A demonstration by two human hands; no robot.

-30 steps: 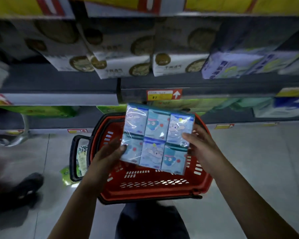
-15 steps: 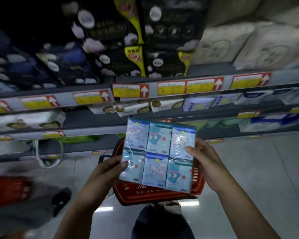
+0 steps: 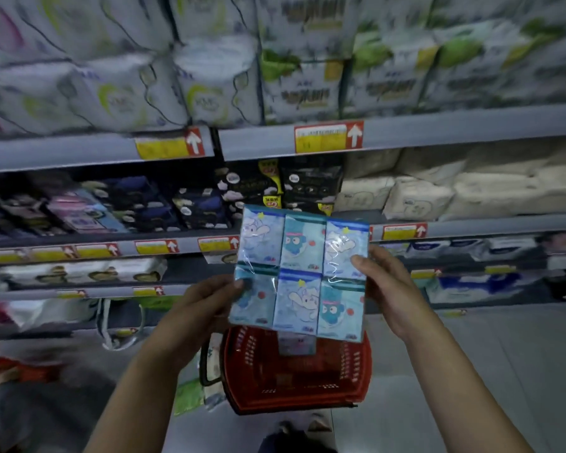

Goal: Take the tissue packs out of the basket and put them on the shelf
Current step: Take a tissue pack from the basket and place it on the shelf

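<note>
Tissue pack (image 3: 299,273) stands upright, tilted slightly clockwise.

Tissue pack (image 3: 299,273) above red basket (image 3: 258,371)

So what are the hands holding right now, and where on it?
The blue tissue multipack: left hand grips its lower left edge, right hand its right edge.

Upper shelf (image 3: 438,129) packed | black packs (image 3: 285,188) block middle | dark gap (image 3: 190,269) (lower shelf (image 3: 111,293)) looks free
</note>
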